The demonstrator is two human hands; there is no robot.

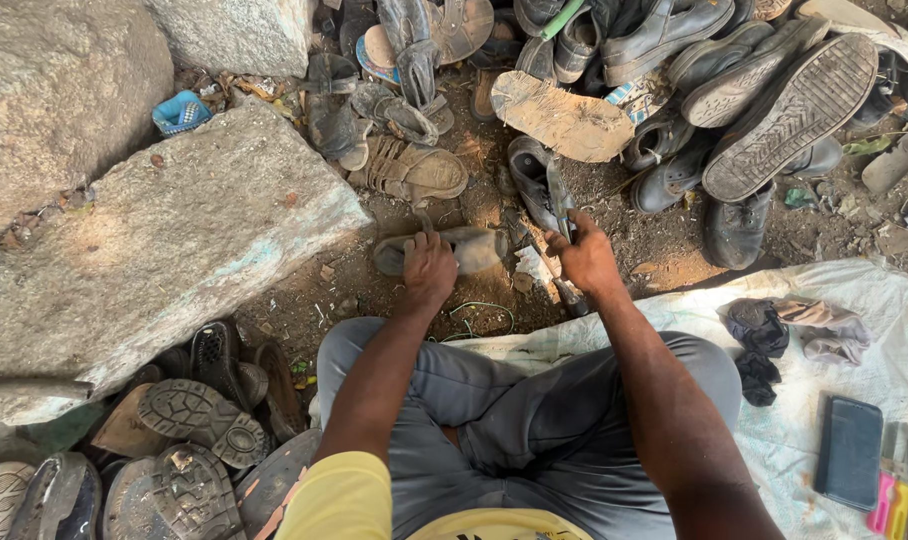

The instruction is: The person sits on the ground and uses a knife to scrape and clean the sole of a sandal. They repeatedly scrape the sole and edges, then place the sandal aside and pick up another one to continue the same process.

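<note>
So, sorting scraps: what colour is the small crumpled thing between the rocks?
Blue with white checks, seen in the head view.

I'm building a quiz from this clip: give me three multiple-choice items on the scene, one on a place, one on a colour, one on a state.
1. Where does the left hand rest?
A. on the big stone
B. on a dusty sandal on the ground
C. on the phone

2. What colour are the person's trousers?
A. grey
B. red
C. white

3. What is the right hand doing?
A. lying open on the cloth
B. closed round a thin dark tool
C. holding a boot up

Answers:
1 B, the palm lies on the sandal.
2 A, both bent legs are grey.
3 B, its fingers wrap the tool, which sticks out above the fist.
</note>
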